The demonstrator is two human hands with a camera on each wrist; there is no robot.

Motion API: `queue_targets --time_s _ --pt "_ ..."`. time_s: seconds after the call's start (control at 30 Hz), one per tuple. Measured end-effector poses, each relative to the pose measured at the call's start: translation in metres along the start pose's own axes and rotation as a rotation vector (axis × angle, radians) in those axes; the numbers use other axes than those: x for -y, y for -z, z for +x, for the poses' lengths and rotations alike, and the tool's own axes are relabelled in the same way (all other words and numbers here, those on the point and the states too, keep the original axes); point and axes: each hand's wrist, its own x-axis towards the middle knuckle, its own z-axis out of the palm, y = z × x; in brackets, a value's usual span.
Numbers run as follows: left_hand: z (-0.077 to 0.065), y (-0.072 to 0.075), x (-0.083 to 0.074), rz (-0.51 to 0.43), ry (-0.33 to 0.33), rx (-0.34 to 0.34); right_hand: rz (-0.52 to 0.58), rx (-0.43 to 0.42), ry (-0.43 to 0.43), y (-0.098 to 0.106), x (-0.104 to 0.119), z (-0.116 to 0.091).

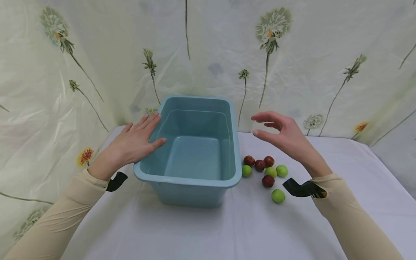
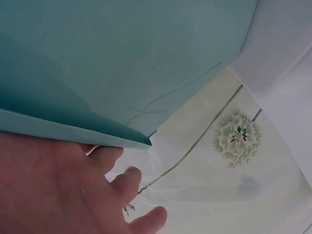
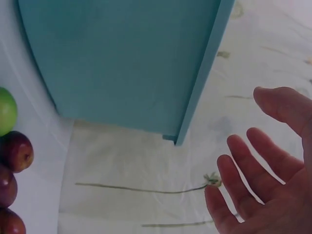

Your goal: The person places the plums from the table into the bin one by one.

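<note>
A blue-green plastic tub stands upright on the table, with nothing inside it. My left hand lies over its left rim with fingers extended, the thumb reaching across the edge; in the left wrist view the palm is right at the rim. To the right of the tub my right hand hovers in the air, fingers loosely bent and thumb apart, holding nothing. The right wrist view shows that hand apart from the tub's rim.
Several dark red fruits and green fruits lie loose on the white tablecloth, right of the tub. Behind the table hangs a pale curtain with a dandelion print.
</note>
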Motion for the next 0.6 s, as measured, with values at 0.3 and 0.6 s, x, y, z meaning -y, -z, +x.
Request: queue_targets --time_s 0.3,0.6 --pt "0.001 -0.002 0.002 -0.003 -0.005 -0.016 -0.007 0.009 -0.076 0.004 -0.016 -0.014" --pt "0.002 -0.002 0.001 -0.006 -0.007 -0.015 -0.044 0.014 -0.118 0.009 -0.038 -0.027"
